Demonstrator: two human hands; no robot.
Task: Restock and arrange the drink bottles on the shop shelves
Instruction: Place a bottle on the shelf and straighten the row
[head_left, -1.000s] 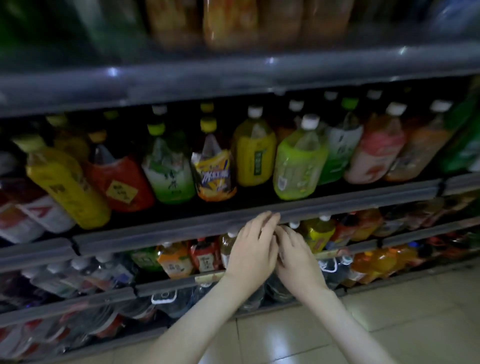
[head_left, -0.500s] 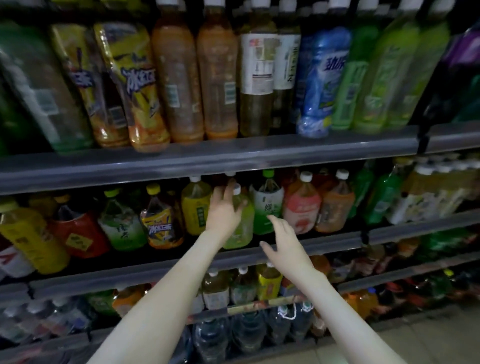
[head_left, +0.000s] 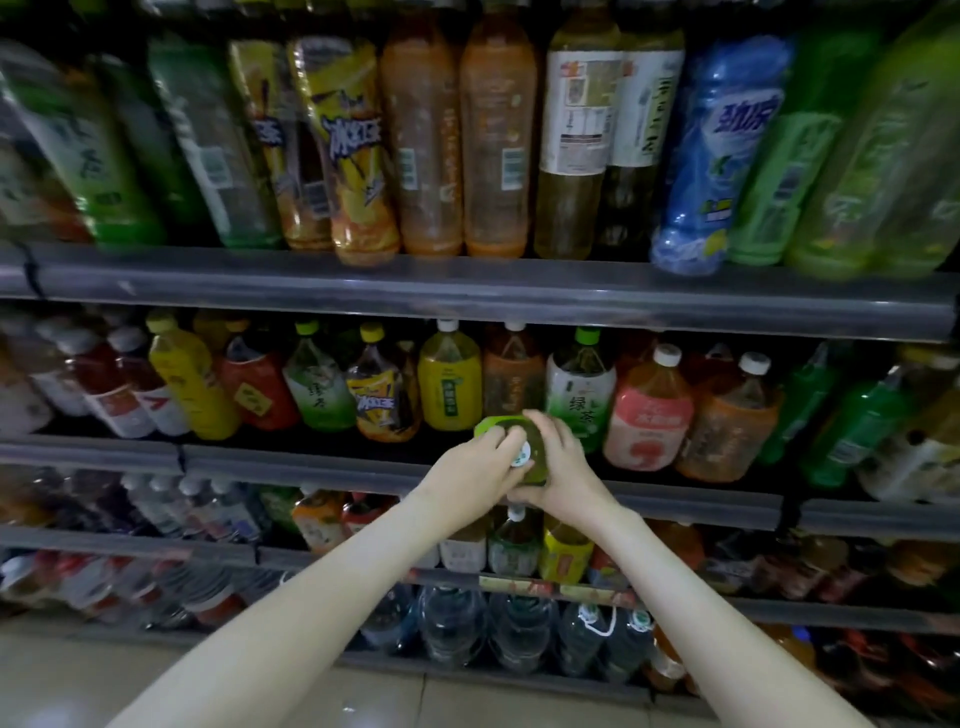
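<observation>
Shelving (head_left: 467, 291) fills the whole frame, four dark rails running left to right. Up top, a row of tall bottles (head_left: 498, 145) stands across the upper half, orange ones in the middle and a blue bottle (head_left: 717, 156) to the upper right. Below that is the row of squat bottles, with a yellow bottle (head_left: 449, 384) at centre and a pink-labelled bottle (head_left: 647, 415) to its right. Lower down are smaller bottles, then clear water jugs (head_left: 452, 623) at the bottom, and pale floor (head_left: 62, 675) in the lower left corner.

Two bare forearms come up from the bottom edge and meet at centre frame. The left hand (head_left: 470, 467) and the right hand (head_left: 569, 467) both wrap around one green bottle (head_left: 532, 446), fingers curled on its shoulder from either side. That bottle sits dead centre, in front of the second rail, tipped so its white cap (head_left: 521, 457) faces the camera between the two hands. Its base is hidden, so I cannot tell whether it touches the shelf.
</observation>
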